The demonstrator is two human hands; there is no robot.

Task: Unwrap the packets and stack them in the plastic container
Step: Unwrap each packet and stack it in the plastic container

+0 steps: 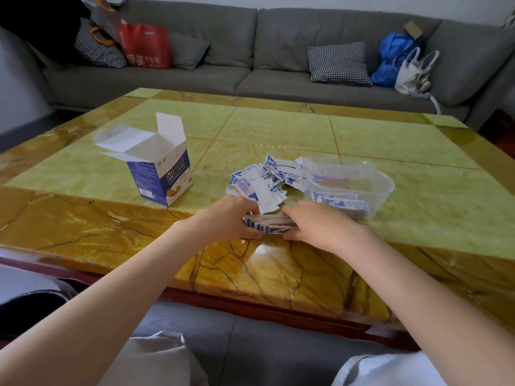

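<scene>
Far left on the grey sofa sits a red bag with white lettering, leaning beside a checked cushion. Nearer, on the yellow-green marbled desk, an opened blue-and-white carton stands upright with its flaps spread.

Moving right, the left hand has its fingers curled round one end of a small stack of packets, blue-striped edges showing, held just above the desk's near border. The right hand grips the other end of the same stack, fingers wrapped under it, so the bundle is squeezed between both hands.

Just behind the hands lies a loose heap of white-and-blue packets and wrappers, scattered flat on the desk, one long white strip reaching down to touch the held stack. I cannot tell which pieces in the heap are wrappers and which are whole.

To the right of the heap, touching its edge, stands the clear plastic container. Inside it, at the near side, several packets lie flat in a low pile, and something thin and pink lies further back.

Far right on the sofa are another checked cushion, a blue bag and a white handbag.
</scene>
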